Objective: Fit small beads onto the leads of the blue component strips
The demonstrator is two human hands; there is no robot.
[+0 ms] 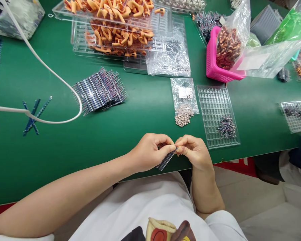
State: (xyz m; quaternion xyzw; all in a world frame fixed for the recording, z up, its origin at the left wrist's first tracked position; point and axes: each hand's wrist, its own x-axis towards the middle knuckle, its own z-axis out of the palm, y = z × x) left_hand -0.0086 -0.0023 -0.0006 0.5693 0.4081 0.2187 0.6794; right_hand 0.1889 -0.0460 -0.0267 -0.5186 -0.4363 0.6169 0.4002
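Note:
My left hand (153,150) is closed on a dark strip of small electronic parts (167,160), which slants down toward the table's front edge. At the strip's upper end, the thumb and fingertips of my right hand (194,150) are pinched together; whatever lies between them is too small to make out. Just beyond my hands is a pile of small round silvery pieces (183,117), spilling from a clear labelled bag (184,92). A clear compartment tray (210,110) lies to the right, with a heap of small wired parts (227,127) in it.
Stacked wired strips (100,90) lie left, near blue strips (35,115) and a looping white cable (62,78). Clear trays (77,40) of orange curved pieces (122,33) stand at the back. A pink basket (213,60) holds bagged copper-coloured pieces (228,45). Another person's clothing (297,160) shows far right.

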